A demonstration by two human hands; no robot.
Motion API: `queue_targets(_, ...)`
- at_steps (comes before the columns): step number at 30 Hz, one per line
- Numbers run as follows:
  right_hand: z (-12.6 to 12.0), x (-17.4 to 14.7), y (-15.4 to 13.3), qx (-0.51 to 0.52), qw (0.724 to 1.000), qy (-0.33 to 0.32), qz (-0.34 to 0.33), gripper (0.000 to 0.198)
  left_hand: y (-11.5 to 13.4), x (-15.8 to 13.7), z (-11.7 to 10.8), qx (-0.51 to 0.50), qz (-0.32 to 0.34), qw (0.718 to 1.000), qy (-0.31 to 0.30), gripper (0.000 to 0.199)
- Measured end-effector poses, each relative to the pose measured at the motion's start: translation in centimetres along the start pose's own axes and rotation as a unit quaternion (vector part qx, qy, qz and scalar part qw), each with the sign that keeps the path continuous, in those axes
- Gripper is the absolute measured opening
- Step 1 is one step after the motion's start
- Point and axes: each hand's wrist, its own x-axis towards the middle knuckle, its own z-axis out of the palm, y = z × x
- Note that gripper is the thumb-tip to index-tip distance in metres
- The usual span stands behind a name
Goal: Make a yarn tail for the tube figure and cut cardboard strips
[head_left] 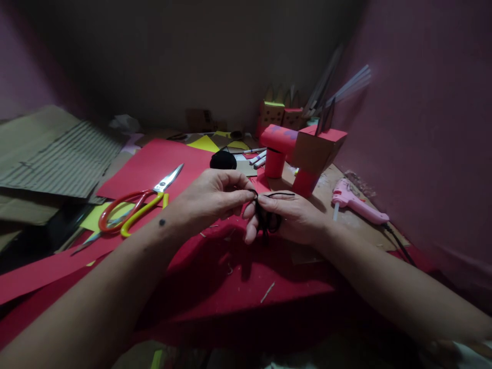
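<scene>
Black yarn (265, 220) is bunched between my two hands above the red tabletop, with a loose end sticking out to the right. My left hand (221, 192) pinches it between thumb and fingers. My right hand (294, 212) is closed on the same yarn, and loops dangle below its fingers. Behind my left hand sits a round black ball (223, 160), likely of yarn. Just beyond my right hand stands a red paper and cardboard figure (282, 136) with a box-shaped head and tube legs.
Scissors (132, 207) with red and yellow handles lie on red paper (154, 164) at left. A pink glue gun (355, 202) rests on cardboard at right, its cord trailing off. Corrugated cardboard (57, 154) is stacked at far left. Markers (258, 158) and small box figures (272, 114) are behind.
</scene>
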Motion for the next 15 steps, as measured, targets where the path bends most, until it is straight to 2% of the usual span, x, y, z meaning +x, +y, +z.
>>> queue_targets(5, 0.19, -0.26, -0.04, -0.109, 0.993, 0.027, -0.037, 0.033, -0.10, 0.06, -0.01, -0.076, -0.029, 0.997, 0.017, 0.002)
queue_targets(9, 0.25, -0.34, -0.12, -0.113, 0.993, 0.024, -0.018, 0.032, -0.56, 0.16, -0.30, -0.154, -0.042, 0.987, 0.012, 0.006)
queue_targets(12, 0.28, -0.33, -0.23, -0.117, 0.993, 0.020, 0.001, 0.031, -0.73, 0.20, -0.47, -0.134, -0.026, 0.990, 0.036, 0.008)
queue_targets(15, 0.46, -0.32, -0.38, -0.146, 0.988, 0.031, 0.023, 0.031, -0.41, -0.07, -0.39, -0.062, 0.017, 0.997, 0.035, 0.006)
